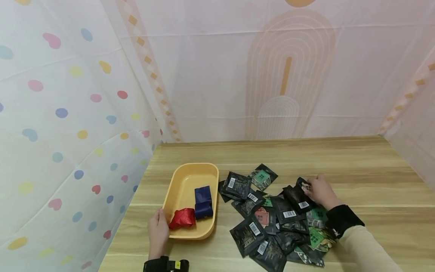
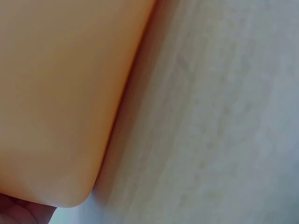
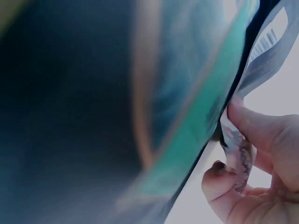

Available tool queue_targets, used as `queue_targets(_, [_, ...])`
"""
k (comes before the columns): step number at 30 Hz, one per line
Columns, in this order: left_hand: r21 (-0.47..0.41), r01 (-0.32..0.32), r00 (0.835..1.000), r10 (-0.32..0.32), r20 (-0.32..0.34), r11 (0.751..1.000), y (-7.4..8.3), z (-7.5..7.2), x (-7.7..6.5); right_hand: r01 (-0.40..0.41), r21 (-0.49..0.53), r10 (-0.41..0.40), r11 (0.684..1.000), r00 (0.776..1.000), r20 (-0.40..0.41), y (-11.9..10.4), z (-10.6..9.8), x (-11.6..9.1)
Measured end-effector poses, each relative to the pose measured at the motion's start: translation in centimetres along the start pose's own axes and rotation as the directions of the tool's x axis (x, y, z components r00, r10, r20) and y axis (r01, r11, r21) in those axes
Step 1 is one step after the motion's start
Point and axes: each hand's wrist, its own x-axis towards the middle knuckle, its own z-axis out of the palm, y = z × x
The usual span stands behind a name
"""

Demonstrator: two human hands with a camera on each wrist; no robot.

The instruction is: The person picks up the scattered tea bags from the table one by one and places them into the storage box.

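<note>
At the left, a yellow tray [image 1: 185, 177] holds a red foil packet [image 1: 183, 218] and a dark blue packet [image 1: 203, 202]. My left hand [image 1: 158, 230] grips its near left rim; in the left wrist view some fingers [image 2: 23, 212] show at the tray's edge [image 2: 70, 203]. Over on the right, my right hand [image 1: 321, 192] pinches a black sachet [image 1: 300, 200] at the top right of a heap of sachets. Up close in the right wrist view, thumb and fingers of the right hand [image 3: 261, 158] pinch the sachet's crumpled edge [image 3: 238, 158].
Several black sachets [image 1: 249, 234], some with green or red labels, overlap in a heap right of the tray. One green-labelled sachet [image 1: 263, 176] lies at the heap's back. Behind the wooden table [image 1: 306, 155] hangs a patterned cloth [image 1: 210, 87]; a dotted cloth [image 1: 78, 151] hangs at left.
</note>
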Motion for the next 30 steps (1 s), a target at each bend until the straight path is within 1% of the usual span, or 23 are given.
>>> queue_targets(2, [0.003, -0.009, 1.000, 0.009, -0.003, 1.000, 0.0, 0.0, 0.0, 0.087, -0.013, -0.088, 0.996, 0.992, -0.092, 3.5, 3.2, 0.5])
queue_targets(4, [0.002, -0.016, 1.000, 0.016, -0.004, 1.000, 0.0, 0.1, 0.0, 0.114, -0.032, -0.117, 0.993, 0.987, -0.113, 4.8, 4.6, 0.8])
queue_targets(5, [-0.001, -0.021, 1.000, 0.021, -0.006, 1.000, 0.0, 0.1, 0.0, 0.110, -0.029, -0.113, 0.993, 0.987, -0.110, 4.7, 4.5, 0.8])
queue_targets(7, [-0.005, -0.030, 0.999, 0.030, -0.012, 1.000, -0.1, 0.2, 0.0, 0.093, -0.022, -0.095, 0.995, 0.991, -0.090, 3.0, 3.0, 0.4])
queue_targets(9, [-0.009, -0.037, 0.999, 0.037, -0.020, 0.999, -0.2, 0.3, 0.0, 0.012, 0.002, -0.012, 1.000, 0.999, -0.033, -0.6, -0.4, -0.3])
queue_targets(11, [-0.012, -0.039, 0.999, 0.039, -0.029, 0.999, -0.2, 0.2, 0.0, -0.014, 0.026, 0.015, 1.000, 1.000, -0.024, -2.8, -2.8, -0.9])
queue_targets(13, [-0.009, -0.031, 0.999, 0.031, -0.028, 0.999, -0.2, 0.2, -0.1, -0.045, 0.039, 0.045, 0.998, 0.999, -0.007, -4.1, -4.7, -1.2])
queue_targets(15, [-0.004, -0.017, 1.000, 0.017, -0.018, 1.000, -0.1, 0.1, -0.1, -0.067, 0.038, 0.067, 0.997, 0.998, -0.018, -4.7, -5.9, -1.2])
queue_targets(16, [0.000, -0.015, 1.000, 0.015, -0.019, 1.000, -0.1, 0.0, -0.1, -0.065, 0.039, 0.066, 0.997, 0.997, -0.028, -4.9, -6.3, -1.2])
queue_targets(19, [0.014, -0.005, 1.000, 0.005, -0.014, 1.000, 0.1, -0.2, -0.2, -0.046, 0.035, 0.049, 0.998, 0.994, -0.095, -6.1, -7.1, -0.9])
queue_targets(23, [0.022, 0.004, 1.000, -0.004, -0.007, 1.000, 0.2, -0.4, -0.2, 0.021, 0.060, -0.011, 0.998, 0.986, -0.167, -8.5, -7.6, 0.1])
queue_targets(26, [0.024, 0.006, 1.000, -0.006, -0.004, 1.000, 0.2, -0.3, -0.1, 0.100, 0.098, -0.078, 0.990, 0.975, -0.206, -10.7, -7.1, 1.3])
queue_targets(29, [0.026, -0.006, 1.000, 0.007, -0.017, 1.000, 0.1, -0.1, -0.1, 0.164, 0.138, -0.133, 0.977, 0.969, -0.209, -13.2, -6.3, 2.4])
queue_targets(30, [0.032, -0.020, 0.999, 0.021, -0.026, 0.999, 0.1, 0.0, -0.1, 0.177, 0.151, -0.145, 0.973, 0.968, -0.203, -14.0, -6.0, 2.6])
